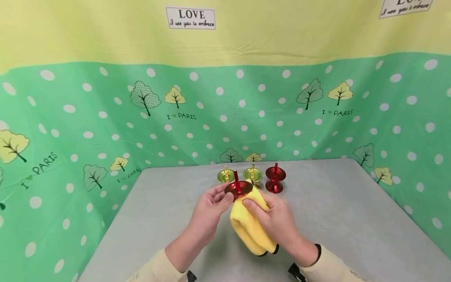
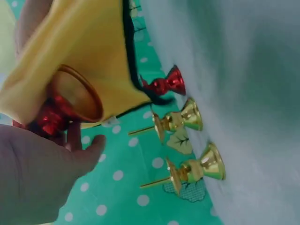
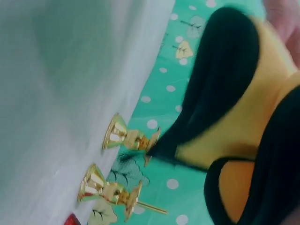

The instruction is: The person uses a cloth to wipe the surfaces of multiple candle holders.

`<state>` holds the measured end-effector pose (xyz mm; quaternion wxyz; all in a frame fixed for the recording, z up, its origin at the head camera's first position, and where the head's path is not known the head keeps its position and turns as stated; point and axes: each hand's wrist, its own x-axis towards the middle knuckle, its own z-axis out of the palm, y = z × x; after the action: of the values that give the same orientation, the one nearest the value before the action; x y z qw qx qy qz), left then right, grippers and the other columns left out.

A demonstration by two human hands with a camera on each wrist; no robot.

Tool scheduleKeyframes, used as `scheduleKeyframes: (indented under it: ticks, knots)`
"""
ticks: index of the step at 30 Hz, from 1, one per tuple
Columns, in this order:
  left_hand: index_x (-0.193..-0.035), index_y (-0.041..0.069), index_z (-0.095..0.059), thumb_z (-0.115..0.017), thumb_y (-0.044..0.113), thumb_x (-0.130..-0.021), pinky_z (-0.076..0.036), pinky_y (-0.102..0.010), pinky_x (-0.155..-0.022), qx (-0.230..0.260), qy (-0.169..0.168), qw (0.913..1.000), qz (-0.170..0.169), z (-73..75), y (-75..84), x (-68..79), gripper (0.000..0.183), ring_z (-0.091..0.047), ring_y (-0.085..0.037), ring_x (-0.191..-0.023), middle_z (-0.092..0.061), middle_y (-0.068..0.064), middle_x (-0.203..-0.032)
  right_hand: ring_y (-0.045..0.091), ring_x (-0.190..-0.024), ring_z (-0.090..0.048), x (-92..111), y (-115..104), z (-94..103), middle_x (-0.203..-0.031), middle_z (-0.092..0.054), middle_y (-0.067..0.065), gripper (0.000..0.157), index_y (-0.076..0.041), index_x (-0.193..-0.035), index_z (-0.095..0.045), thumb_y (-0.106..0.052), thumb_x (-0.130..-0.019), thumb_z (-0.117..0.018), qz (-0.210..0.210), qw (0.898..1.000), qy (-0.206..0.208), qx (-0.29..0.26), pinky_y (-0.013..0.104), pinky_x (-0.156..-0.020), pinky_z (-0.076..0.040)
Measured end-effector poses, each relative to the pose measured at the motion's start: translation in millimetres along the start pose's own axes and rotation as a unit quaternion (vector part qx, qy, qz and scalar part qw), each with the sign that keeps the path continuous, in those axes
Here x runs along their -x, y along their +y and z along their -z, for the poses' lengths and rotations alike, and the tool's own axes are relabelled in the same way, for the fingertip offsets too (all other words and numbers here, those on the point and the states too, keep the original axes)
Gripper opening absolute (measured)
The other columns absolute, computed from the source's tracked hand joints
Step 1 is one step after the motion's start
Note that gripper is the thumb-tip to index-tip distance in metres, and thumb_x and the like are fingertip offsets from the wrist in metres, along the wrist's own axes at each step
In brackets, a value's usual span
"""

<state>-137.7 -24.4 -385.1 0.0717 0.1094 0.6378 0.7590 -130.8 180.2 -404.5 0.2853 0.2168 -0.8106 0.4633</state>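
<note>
My left hand [image 1: 208,211] grips a red metal candle holder [image 1: 239,189], a shallow dish with a thin upright spike. In the left wrist view the flared foot of this candle holder [image 2: 75,96] tilts toward the camera. My right hand [image 1: 276,215] pinches a yellow cloth [image 1: 250,227] with a dark edge against the dish's right side. The cloth [image 3: 225,140] hangs in folds below the right hand and fills much of the right wrist view. Both hands are above the grey table, and the left fingertips are partly hidden behind the dish.
Behind the hands stand two gold candle holders [image 2: 190,171] and another red candle holder [image 1: 275,178], in a row on the grey table [image 1: 169,196]. A green and yellow printed curtain [image 1: 208,102] surrounds the table at the back and sides.
</note>
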Motion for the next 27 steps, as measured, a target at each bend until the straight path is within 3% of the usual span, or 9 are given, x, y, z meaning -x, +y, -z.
scheduleKeyframes:
  ticks: [2,5,7,9,11,14,17,22,27]
  knots:
    - [-0.156,-0.001,-0.049,-0.073,0.025,-0.103,-0.056,-0.025,-0.108,-0.017,0.026,0.9995,-0.003,-3.9,-0.2,1.6,0.064,-0.067,-0.025,-0.133,-0.063,-0.023,-0.149,0.003,-0.063,-0.061,0,0,-2.3,-0.080,-0.075,-0.006,0.016,-0.018,-0.098,-0.081,-0.031,-0.091,-0.087,0.070,0.994,0.038,0.073,0.019,-0.054,-0.050]
    - [-0.157,0.002,-0.048,-0.081,0.027,-0.097,-0.057,-0.026,-0.107,-0.025,0.030,0.9992,-0.005,-8.2,-1.5,2.7,0.073,-0.065,-0.028,-0.135,-0.062,-0.021,-0.150,0.011,-0.065,-0.068,1,-2,-5.6,-0.084,-0.079,-0.001,0.035,-0.012,-0.106,-0.083,-0.046,-0.100,-0.075,0.163,0.971,0.077,0.158,0.026,-0.055,-0.054]
    - [-0.157,0.003,-0.050,-0.087,0.029,-0.092,-0.058,-0.025,-0.104,-0.029,0.037,0.9989,-0.003,-9.9,-2.1,3.2,0.079,-0.067,-0.026,-0.131,-0.064,-0.019,-0.148,0.015,-0.067,-0.072,2,-5,-7.3,-0.087,-0.081,0.001,0.048,-0.009,-0.111,-0.083,-0.053,-0.105,-0.064,0.201,0.958,0.089,0.184,0.031,-0.055,-0.057]
    - [-0.156,0.003,-0.050,-0.089,0.027,-0.090,-0.060,-0.023,-0.099,-0.021,0.038,0.9990,-0.001,-9.4,-1.4,3.9,0.081,-0.068,-0.022,-0.125,-0.066,-0.019,-0.145,0.016,-0.071,-0.075,2,-7,-7.0,-0.089,-0.082,0.002,0.048,-0.008,-0.114,-0.083,-0.052,-0.106,-0.064,0.220,0.955,0.091,0.178,0.032,-0.058,-0.059]
    - [-0.155,0.002,-0.051,-0.089,0.026,-0.090,-0.060,-0.022,-0.097,-0.011,0.023,0.9997,-0.001,-6.1,0.2,4.6,0.078,-0.068,-0.019,-0.121,-0.066,-0.020,-0.143,0.012,-0.068,-0.072,0,-6,-3.6,-0.087,-0.081,0.000,0.035,-0.011,-0.111,-0.083,-0.043,-0.102,-0.073,0.200,0.969,0.061,0.131,0.027,-0.058,-0.058]
    - [-0.156,-0.001,-0.048,-0.086,0.026,-0.093,-0.060,-0.024,-0.099,0.008,-0.027,0.9996,0.002,1.2,2.1,4.7,0.079,-0.067,-0.018,-0.121,-0.065,-0.020,-0.143,0.005,-0.063,-0.066,-4,-3,3.5,-0.079,-0.076,-0.005,0.013,-0.017,-0.103,-0.082,-0.028,-0.096,-0.082,0.079,0.996,-0.027,-0.006,0.021,-0.053,-0.054]
    - [-0.157,-0.005,-0.043,-0.083,0.029,-0.096,-0.058,-0.024,-0.103,0.027,-0.086,0.9958,0.018,9.3,2.2,3.4,0.080,-0.066,-0.015,-0.123,-0.065,-0.013,-0.141,-0.001,-0.060,-0.060,-5,-2,8.2,-0.074,-0.070,-0.010,0.002,-0.022,-0.099,-0.080,-0.023,-0.097,-0.081,-0.025,0.994,-0.079,-0.077,0.020,-0.050,-0.051]
    - [-0.158,-0.009,-0.039,-0.081,0.026,-0.097,-0.056,-0.025,-0.105,0.060,-0.135,0.9885,0.034,17.2,2.5,3.1,0.081,-0.064,-0.012,-0.124,-0.067,-0.001,-0.136,-0.002,-0.067,-0.060,1,-4,5.9,-0.081,-0.073,-0.009,0.009,-0.021,-0.099,-0.080,-0.019,-0.092,-0.086,0.062,0.996,-0.051,-0.030,0.016,-0.055,-0.050]
    - [-0.154,-0.009,-0.041,-0.083,0.017,-0.095,-0.057,-0.026,-0.106,0.078,-0.058,0.9951,0.019,5.4,1.0,2.8,0.077,-0.067,-0.015,-0.125,-0.066,-0.014,-0.142,-0.004,-0.064,-0.057,4,-3,0.5,-0.076,-0.070,-0.011,0.012,-0.023,-0.093,-0.078,-0.017,-0.088,-0.088,0.069,0.998,0.007,0.010,0.012,-0.054,-0.047]
